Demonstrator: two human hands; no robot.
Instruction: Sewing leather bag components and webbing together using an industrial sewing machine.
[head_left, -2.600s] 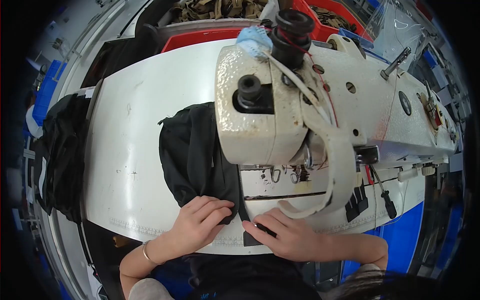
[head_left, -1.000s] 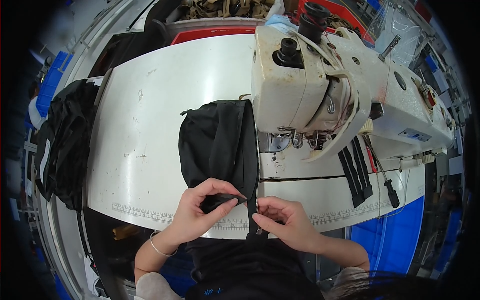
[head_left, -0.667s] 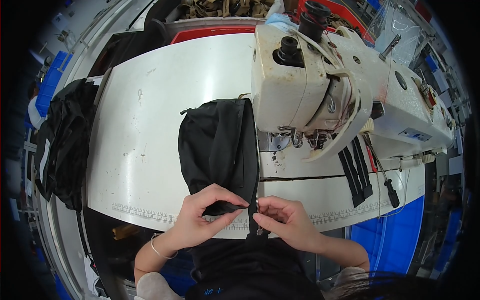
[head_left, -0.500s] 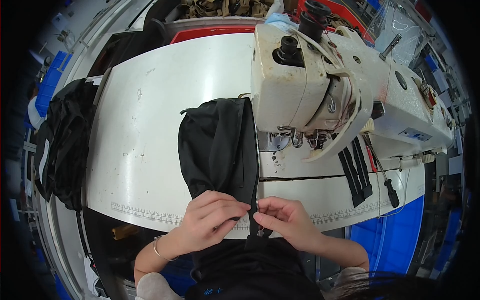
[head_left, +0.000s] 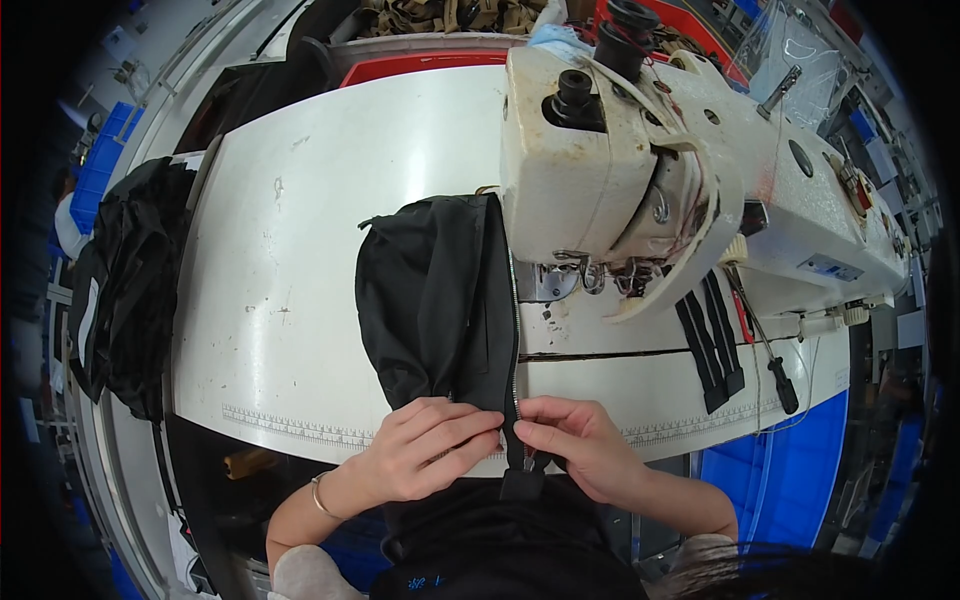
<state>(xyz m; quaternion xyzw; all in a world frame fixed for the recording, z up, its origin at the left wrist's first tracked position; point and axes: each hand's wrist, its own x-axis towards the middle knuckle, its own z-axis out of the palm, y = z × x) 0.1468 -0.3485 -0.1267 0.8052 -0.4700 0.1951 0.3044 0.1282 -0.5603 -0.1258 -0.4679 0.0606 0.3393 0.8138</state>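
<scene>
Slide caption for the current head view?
Left hand and right hand flank the silver-toothed zipper of a black cloth piece, beside a white metal sewing machine.

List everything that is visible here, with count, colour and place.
Table: 1, white, centre
Sewing machine: 1, off-white, table's right side
Fabric piece: 1, black, left of sewing machine
Zip: 1, metallic teeth, fabric piece's right edge
Fabric pile: 1, black, at table's left edge
Straps: several, black, table's right side
Screwdriver: 1, black handle, right of straps
Slim object: 1, red, left of screwdriver
Bins: at least 2, red, behind table
Loose pieces: many, tan, behind table
Containers: at least 2, blue, lower right, far left
Another person: 1, white sleeve, far left
Bracelet: 1, metallic, left wrist
Left hand: 1, bare, on fabric piece
Right hand: 1, bare, at zip
</scene>
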